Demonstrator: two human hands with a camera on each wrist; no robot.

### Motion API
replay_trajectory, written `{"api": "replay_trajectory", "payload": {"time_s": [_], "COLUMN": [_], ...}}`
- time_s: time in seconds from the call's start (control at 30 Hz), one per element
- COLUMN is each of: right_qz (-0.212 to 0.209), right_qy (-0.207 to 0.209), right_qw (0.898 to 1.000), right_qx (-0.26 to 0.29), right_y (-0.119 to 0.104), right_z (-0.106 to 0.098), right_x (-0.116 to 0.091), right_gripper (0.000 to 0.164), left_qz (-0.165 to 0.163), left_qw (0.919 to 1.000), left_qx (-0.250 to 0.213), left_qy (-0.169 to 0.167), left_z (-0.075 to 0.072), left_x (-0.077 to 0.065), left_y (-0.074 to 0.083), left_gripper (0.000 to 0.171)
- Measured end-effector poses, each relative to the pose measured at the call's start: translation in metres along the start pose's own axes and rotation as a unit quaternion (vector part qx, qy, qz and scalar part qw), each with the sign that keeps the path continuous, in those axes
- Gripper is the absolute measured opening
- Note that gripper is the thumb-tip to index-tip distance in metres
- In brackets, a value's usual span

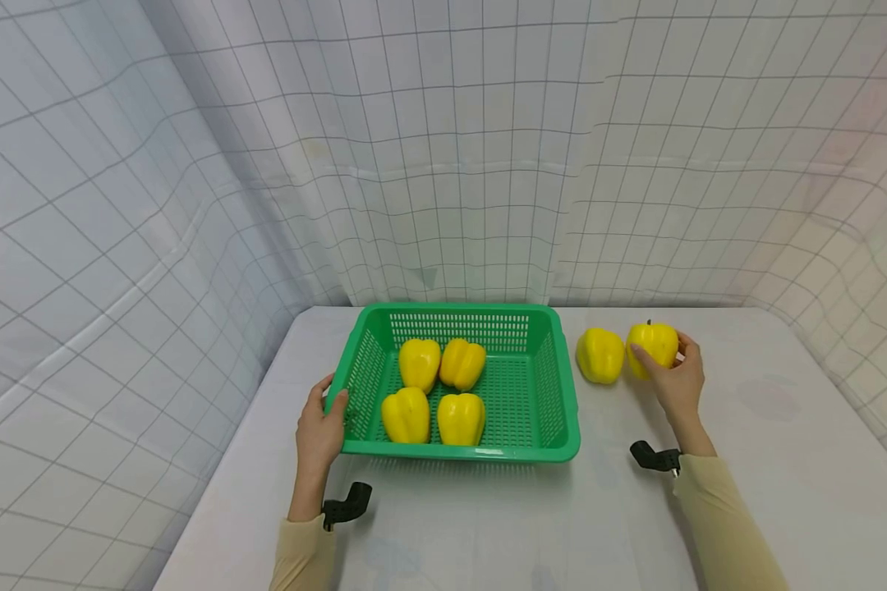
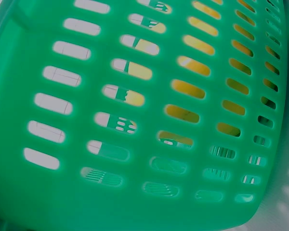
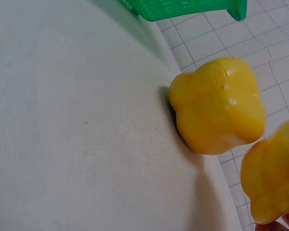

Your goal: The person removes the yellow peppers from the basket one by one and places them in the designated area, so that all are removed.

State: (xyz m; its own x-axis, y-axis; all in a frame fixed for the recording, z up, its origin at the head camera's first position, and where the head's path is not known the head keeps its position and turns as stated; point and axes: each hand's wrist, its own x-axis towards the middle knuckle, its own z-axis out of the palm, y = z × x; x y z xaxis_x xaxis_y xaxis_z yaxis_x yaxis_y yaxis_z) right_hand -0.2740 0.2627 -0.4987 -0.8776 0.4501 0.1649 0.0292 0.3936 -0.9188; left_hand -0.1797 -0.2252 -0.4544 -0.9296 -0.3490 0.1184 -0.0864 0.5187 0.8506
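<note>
My left hand [image 1: 319,431] grips the left rim of a green plastic basket [image 1: 458,452], its thumb over the edge and its fingers outside. Several yellow bell peppers [image 1: 461,419] sit inside, mostly toward the basket's left half. Slotted basket wall [image 2: 14,202] fills the left wrist view, with yellow showing through the holes. To the right of the basket, my right hand [image 1: 680,390] holds another yellow bell pepper [image 1: 654,341], stem up, between thumb and fingers. One more bell pepper [image 1: 600,355] lies on the table between that hand and the basket. In the right wrist view the held pepper [image 3: 269,173] is partly cut off.
A white table [image 1: 488,525] carries everything. Behind it and along both sides hang white curtains [image 1: 473,164] with a dark grid pattern. Each wrist wears a small black camera mount, seen at the left wrist [image 1: 346,504] and the right wrist [image 1: 654,457].
</note>
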Motion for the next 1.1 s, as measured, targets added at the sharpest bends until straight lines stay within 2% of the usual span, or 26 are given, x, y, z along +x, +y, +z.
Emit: {"api": "replay_trajectory", "payload": {"time_s": [0.53, 1.1], "right_qz": [0.039, 0.054], "right_qy": [-0.049, -0.064], "right_qw": [0.998, 0.996], "right_qx": [-0.029, -0.029], "right_y": [0.010, 0.013], "right_z": [0.002, 0.003], "right_x": [0.004, 0.004], "right_gripper": [0.084, 0.089], "left_qz": [0.001, -0.004], "left_qw": [1.0000, 1.0000], "left_qx": [0.001, 0.001], "left_qy": [0.000, -0.003], "left_z": [0.000, 0.000], "left_x": [0.000, 0.001], "left_y": [-0.001, 0.000], "left_gripper": [0.049, 0.050]}}
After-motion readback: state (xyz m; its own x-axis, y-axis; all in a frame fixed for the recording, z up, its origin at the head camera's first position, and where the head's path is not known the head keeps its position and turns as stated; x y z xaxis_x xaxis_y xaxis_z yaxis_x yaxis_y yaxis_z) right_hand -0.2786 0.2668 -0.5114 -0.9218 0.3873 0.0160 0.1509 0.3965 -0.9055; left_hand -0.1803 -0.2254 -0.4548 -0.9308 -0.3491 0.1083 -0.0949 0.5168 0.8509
